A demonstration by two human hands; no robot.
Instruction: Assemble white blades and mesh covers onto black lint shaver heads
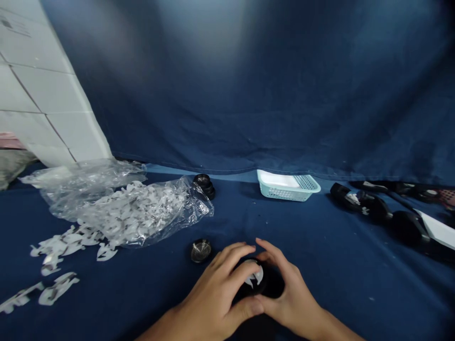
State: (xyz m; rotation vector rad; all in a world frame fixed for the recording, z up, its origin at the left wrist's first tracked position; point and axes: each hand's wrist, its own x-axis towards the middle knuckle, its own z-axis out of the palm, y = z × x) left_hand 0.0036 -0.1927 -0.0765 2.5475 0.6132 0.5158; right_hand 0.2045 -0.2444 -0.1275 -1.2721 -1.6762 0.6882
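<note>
Near the front edge of view, a round black part (262, 287) sits between my two hands, with a white plastic piece (253, 273) inside its rim. My left hand (223, 286) curls around its left side, with a fingertip on the white piece and the thumb along the near side. From the right, my right hand (289, 289) closes around the same part, thumb in front and fingers behind. The part's underside is hidden by my hands. Just beyond my left hand lies a black perforated disc-shaped cup (201, 250).
A clear plastic bag (142, 210) of white pieces spills leftward, with loose white clips (59, 288) nearby. Behind are stacked black cups (204, 185) and a light-blue basket (289, 193). Black parts (377, 208) and a white strip (437, 229) lie right. A blue curtain (249, 94) hangs behind.
</note>
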